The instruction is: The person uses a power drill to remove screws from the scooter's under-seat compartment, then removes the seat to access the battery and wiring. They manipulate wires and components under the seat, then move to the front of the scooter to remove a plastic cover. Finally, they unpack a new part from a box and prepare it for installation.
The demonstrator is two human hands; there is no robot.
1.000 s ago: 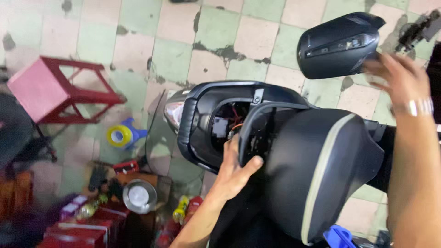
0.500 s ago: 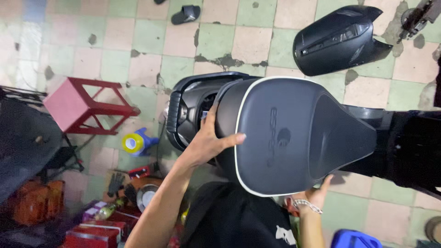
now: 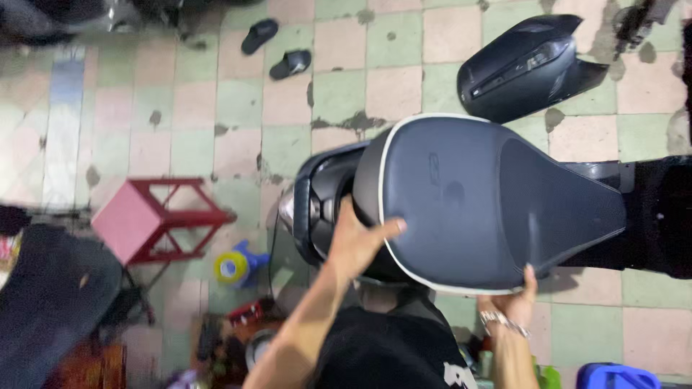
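Note:
A dark grey scooter seat (image 3: 476,202) with white piping lies nearly flat over the black scooter body (image 3: 321,202). My left hand (image 3: 357,241) grips the seat's rear edge, fingers spread on its top. My right hand (image 3: 513,301), with a metal bracelet on the wrist, holds the near side edge from below. A detached black body panel (image 3: 526,68) lies on the tiled floor beyond the seat.
A red stool (image 3: 148,220) lies tipped at the left, with a yellow and blue tape roll (image 3: 234,266) beside it. Two black sandals (image 3: 277,50) sit on the far tiles. Tools and boxes (image 3: 238,331) clutter the near floor. A blue container (image 3: 620,376) stands at the bottom right.
The seat has swung down from upright to nearly flat over the scooter body. My right hand left the panel and took the seat's near edge. The view shifted right.

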